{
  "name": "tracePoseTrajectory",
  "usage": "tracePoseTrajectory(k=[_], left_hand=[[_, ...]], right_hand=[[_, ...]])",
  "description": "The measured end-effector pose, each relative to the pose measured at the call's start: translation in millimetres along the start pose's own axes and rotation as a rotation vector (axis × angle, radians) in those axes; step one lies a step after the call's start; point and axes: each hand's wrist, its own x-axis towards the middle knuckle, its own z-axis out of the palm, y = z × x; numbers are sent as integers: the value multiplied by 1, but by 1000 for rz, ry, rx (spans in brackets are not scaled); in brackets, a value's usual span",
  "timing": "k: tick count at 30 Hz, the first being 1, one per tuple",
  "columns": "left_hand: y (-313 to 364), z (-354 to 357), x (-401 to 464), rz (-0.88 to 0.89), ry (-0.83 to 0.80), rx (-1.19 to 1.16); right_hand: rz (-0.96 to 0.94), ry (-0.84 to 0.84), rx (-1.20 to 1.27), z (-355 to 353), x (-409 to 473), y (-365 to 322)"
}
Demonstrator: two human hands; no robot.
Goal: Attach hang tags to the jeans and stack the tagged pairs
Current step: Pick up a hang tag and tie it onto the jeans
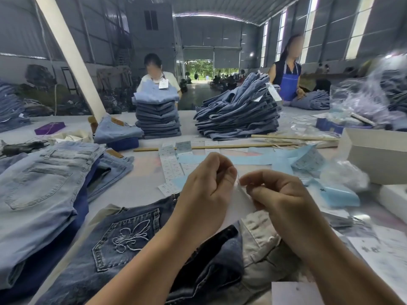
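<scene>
Just above a dark pair of jeans [123, 243] with a flower stitched on its back pocket, both hands are held close together over the table [143, 179]. The left hand [204, 190] is curled, and a thin pale thread [237, 183] is pinched between its thumb and fingers. The right hand [279, 194] is curled too, and the same thread is pinched at its fingertips; what the thread is tied to cannot be made out. Beside the dark jeans on the left, a stack of lighter jeans [44, 188] is laid flat. Strips of white paper tags [171, 168] and blue paper sheets [231, 159] are spread just beyond the hands. Farther back, two tall piles of folded jeans [158, 115] are set, with two people standing behind them.
</scene>
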Motion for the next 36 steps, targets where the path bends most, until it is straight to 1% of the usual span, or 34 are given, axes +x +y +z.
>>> tracePoseTrajectory(k=[3, 7, 10, 13, 16, 19, 22, 24, 26, 29, 31, 33, 36], left_hand=[[14, 11, 7, 61, -32, 10], [21, 26, 13, 60, -103, -22], [23, 38, 17, 51, -148, -28], [25, 47, 21, 48, -216, -42], [28, 54, 26, 48, -283, -60], [30, 59, 31, 24, -362, -94], [28, 64, 35, -47, -405, -110], [25, 67, 36, -93, -424, -101], [23, 69, 37, -128, -445, -87], [22, 71, 38, -143, -463, -54], [22, 73, 39, -135, -463, -40], [22, 75, 40, -135, -450, -53], [23, 77, 42, -139, -408, -79]], right_hand=[[36, 21, 2, -16, -4, 1], [21, 39, -93, -42, -7, 5], [91, 29, 9, -56, -8, 5], [101, -32, 165, -64, -10, 4], [85, -78, 170, -74, -10, 6], [83, -12, 202, -80, -9, 9], [108, 121, 232, -85, -8, 15], [136, 222, 289, -91, -7, 19], [151, 290, 346, -96, -7, 22], [181, 399, 483, -106, -7, 28], [204, 443, 613, -112, -7, 32], [201, 447, 715, -114, -8, 34], [176, 473, 738, -113, -8, 36]])
